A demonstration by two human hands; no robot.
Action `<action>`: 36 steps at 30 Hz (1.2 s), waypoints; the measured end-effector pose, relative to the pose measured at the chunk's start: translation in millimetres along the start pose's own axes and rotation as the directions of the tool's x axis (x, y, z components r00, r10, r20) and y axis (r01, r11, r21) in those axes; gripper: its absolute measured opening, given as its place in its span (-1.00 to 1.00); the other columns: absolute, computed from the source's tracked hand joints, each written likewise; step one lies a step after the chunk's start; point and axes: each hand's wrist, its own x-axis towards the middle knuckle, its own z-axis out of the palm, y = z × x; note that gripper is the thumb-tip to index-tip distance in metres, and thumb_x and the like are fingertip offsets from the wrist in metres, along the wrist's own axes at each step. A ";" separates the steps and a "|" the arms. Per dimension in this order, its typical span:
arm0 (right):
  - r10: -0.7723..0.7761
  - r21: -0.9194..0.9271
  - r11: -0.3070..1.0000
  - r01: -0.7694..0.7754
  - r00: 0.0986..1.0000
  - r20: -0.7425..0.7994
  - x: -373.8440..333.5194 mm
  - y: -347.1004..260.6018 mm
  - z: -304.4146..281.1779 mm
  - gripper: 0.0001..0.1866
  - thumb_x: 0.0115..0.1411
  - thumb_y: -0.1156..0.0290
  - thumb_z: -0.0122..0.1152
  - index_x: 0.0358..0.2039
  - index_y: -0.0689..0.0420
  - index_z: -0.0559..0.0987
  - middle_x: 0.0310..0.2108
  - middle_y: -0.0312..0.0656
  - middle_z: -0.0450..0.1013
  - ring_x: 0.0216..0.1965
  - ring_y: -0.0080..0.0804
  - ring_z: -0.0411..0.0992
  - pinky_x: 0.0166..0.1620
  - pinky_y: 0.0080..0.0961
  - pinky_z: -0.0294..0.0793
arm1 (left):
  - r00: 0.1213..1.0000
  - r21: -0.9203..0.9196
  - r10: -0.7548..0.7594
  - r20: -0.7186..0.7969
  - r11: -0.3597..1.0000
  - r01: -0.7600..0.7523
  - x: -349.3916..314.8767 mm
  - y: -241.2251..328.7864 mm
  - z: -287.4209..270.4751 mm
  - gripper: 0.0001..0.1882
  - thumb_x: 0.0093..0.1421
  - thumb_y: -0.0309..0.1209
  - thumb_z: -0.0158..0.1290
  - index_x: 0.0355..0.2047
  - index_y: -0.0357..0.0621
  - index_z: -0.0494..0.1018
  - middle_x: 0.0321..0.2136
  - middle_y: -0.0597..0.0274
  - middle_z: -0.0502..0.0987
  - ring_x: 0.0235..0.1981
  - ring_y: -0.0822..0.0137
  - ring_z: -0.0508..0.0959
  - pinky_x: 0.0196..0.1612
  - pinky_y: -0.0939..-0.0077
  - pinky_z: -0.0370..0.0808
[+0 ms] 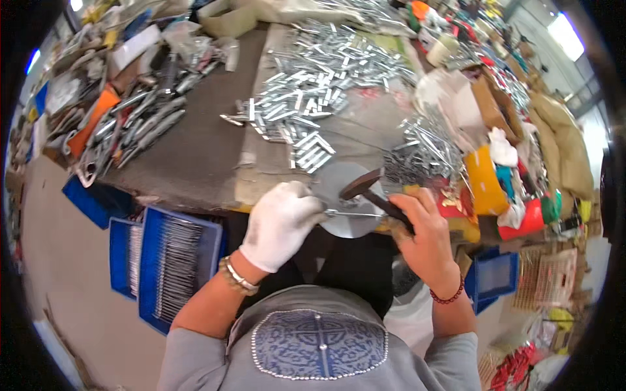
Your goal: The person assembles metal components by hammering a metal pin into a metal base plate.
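My left hand [282,221], in a white glove, pinches a thin metal rod [355,214] at its left end. The rod lies roughly level, its far end reaching toward my right hand. My bare right hand [422,225] is closed round the dark handle of a hammer [362,185], its head tilted above the rod. Beneath both is a round grey metal disc [334,177] at the bench's near edge. Whether the rod touches the disc cannot be told.
Short metal tubes [319,85] spread across the bench's middle. A heap of thin metal pieces [427,146] lies right of the disc. Longer metal parts [147,120] are piled left. Blue bins [214,244] with rods stand lower left; another blue bin [479,277] is lower right.
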 end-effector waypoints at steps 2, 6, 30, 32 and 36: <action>0.035 -0.014 0.999 -0.035 0.999 0.004 -12.1 -2.0 -8.0 -0.40 0.01 0.71 0.36 0.12 0.12 0.65 -0.08 -0.03 0.55 -0.13 0.09 0.60 -0.10 -0.15 0.61 | 1.000 -0.012 0.006 0.025 1.000 -0.006 6.5 3.4 5.2 -0.82 0.05 -0.45 0.43 -0.32 -0.08 0.70 -0.31 0.16 0.62 -0.22 0.07 0.64 -0.16 0.21 0.58; -0.085 -0.049 0.995 0.083 0.995 -0.057 -18.2 -9.8 -15.8 -0.32 0.04 0.73 0.33 0.23 0.05 0.65 -0.12 -0.13 0.57 -0.21 -0.12 0.62 -0.17 -0.28 0.63 | 1.000 -0.031 0.016 0.021 0.999 -0.015 8.9 8.3 10.7 -0.80 0.04 -0.47 0.44 -0.30 -0.07 0.71 -0.32 0.19 0.61 -0.23 0.08 0.63 -0.16 0.22 0.57; -0.071 0.052 0.995 0.080 0.986 -0.154 -20.6 -16.6 -8.9 -0.37 0.12 0.71 0.40 0.22 0.01 0.70 -0.23 -0.13 0.60 -0.31 -0.16 0.62 -0.26 -0.31 0.64 | 0.989 -0.074 -0.107 0.097 0.991 0.114 9.0 13.0 8.0 -0.82 0.06 -0.48 0.44 -0.29 -0.11 0.74 -0.34 0.13 0.59 -0.23 0.08 0.63 -0.14 0.24 0.56; -0.088 0.079 0.991 0.105 0.978 -0.191 -17.1 -17.5 -9.4 -0.35 0.11 0.74 0.41 0.23 0.00 0.70 -0.26 -0.13 0.59 -0.31 -0.17 0.62 -0.26 -0.31 0.63 | 0.988 -0.085 -0.119 0.101 0.988 0.128 10.7 13.4 7.6 -0.84 0.06 -0.46 0.44 -0.31 -0.10 0.73 -0.35 0.15 0.59 -0.23 0.06 0.63 -0.13 0.22 0.56; -0.098 0.017 0.994 0.104 0.975 -0.200 -20.6 -18.4 -4.0 -0.36 0.09 0.70 0.41 0.22 -0.01 0.71 -0.26 -0.17 0.58 -0.34 -0.23 0.61 -0.29 -0.34 0.61 | 0.982 -0.092 -0.153 0.114 0.982 0.164 11.1 14.6 6.4 -0.86 0.06 -0.43 0.43 -0.36 -0.10 0.71 -0.35 0.17 0.59 -0.24 0.06 0.63 -0.14 0.21 0.57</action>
